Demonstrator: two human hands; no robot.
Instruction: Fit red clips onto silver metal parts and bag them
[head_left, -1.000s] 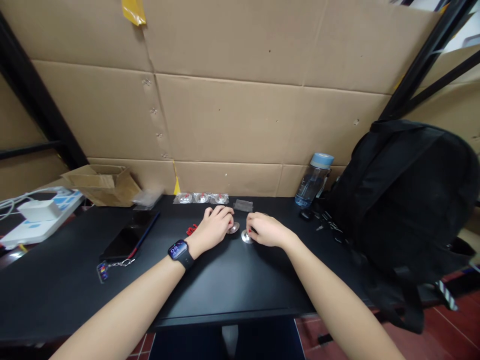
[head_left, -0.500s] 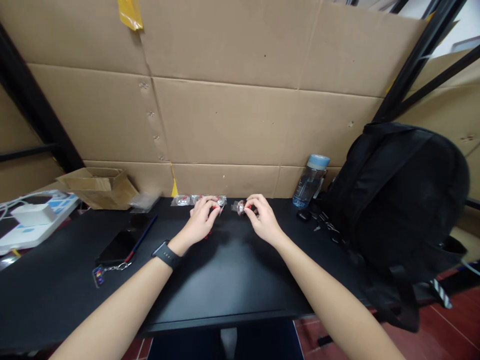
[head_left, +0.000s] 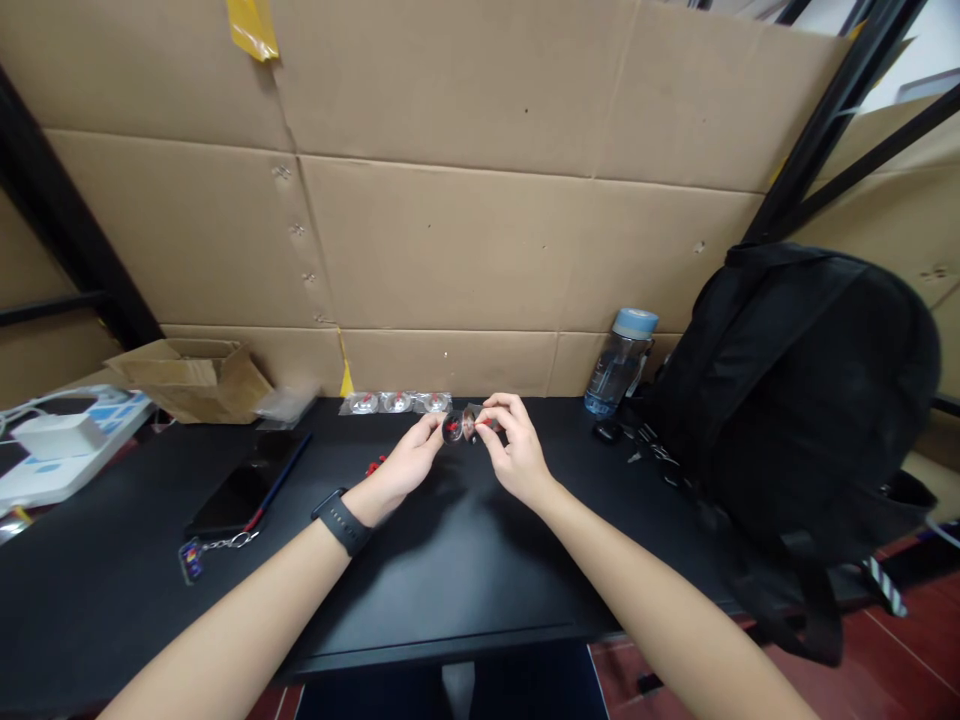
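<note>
My left hand [head_left: 409, 462] and my right hand [head_left: 514, 450] are raised a little above the black desk [head_left: 450, 570], fingertips pinched together. Between them they hold two small round metal discs with red parts [head_left: 459, 427], brought face to face. A black watch is on my left wrist. Behind the hands, a strip of clear packets holding similar metal discs [head_left: 395, 402] lies along the desk's back edge. A small red piece [head_left: 373, 465] rests on the desk by my left hand.
A black backpack [head_left: 810, 400] fills the right side, with a water bottle [head_left: 621, 362] beside it. A phone with a keychain [head_left: 240, 490] lies at left, beyond it an open cardboard box [head_left: 196, 376] and a white power strip [head_left: 52, 445]. Cardboard sheets wall the back.
Both hands lifted the metal discs off the desk, moved toward the back edge, then drew together so the discs meet between the fingertips.
</note>
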